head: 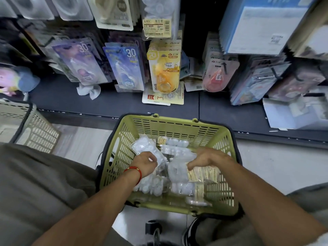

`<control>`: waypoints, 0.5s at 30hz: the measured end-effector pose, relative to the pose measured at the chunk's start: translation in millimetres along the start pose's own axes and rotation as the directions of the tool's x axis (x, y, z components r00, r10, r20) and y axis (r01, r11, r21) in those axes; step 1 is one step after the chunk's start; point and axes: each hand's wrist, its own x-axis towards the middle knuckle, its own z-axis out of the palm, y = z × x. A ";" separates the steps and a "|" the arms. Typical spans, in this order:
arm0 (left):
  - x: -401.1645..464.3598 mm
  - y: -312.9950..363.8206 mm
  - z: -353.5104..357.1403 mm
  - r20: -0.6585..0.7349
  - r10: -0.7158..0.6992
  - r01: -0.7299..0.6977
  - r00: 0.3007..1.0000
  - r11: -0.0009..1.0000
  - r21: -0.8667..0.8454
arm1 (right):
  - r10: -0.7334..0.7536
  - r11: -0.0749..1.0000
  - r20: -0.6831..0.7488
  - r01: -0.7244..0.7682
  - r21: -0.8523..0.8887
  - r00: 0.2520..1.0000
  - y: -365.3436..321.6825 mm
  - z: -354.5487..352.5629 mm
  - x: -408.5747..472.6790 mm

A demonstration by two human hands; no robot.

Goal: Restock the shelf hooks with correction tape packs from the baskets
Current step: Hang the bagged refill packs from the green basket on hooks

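A green plastic basket (177, 125) stands on the floor below the shelf, filled with several clear bags of white correction tape packs (179, 151). Both my hands are inside it. My left hand (144, 163), with a red string at the wrist, grips a clear pack (143, 145) by its lower end. My right hand (205, 159) pinches the top edge of another clear pack with a yellow label (202, 174). On the shelf hooks above hang correction tape packs: purple (81, 63), blue (125, 66), yellow (164, 70) and pink (219, 75).
A beige basket (35, 132) sits at the left on the floor. A dark shelf base (106, 105) runs across, with a crumpled white wrapper (88, 90) and loose yellow cards (163, 98) on it. Blue-and-white boxes (262, 23) stand at upper right. My shoe (191, 231) is below the basket.
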 end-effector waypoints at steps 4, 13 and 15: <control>-26.0 33.4 -9.5 -0.106 -0.113 0.070 0.988 0.936 -0.346 | -0.037 0.969 -0.039 0.046 0.241 0.999 16.1 -62.2 -59.7; -107.4 162.5 -70.6 0.063 0.370 -0.079 0.927 0.358 -0.930 | -0.315 0.418 -0.437 0.537 0.733 0.842 -39.5 -106.5 -141.9; -107.5 175.6 -92.6 -0.037 0.415 -0.195 0.909 0.345 -0.918 | -0.276 0.420 -0.531 0.598 0.682 0.801 -55.8 -117.6 -149.3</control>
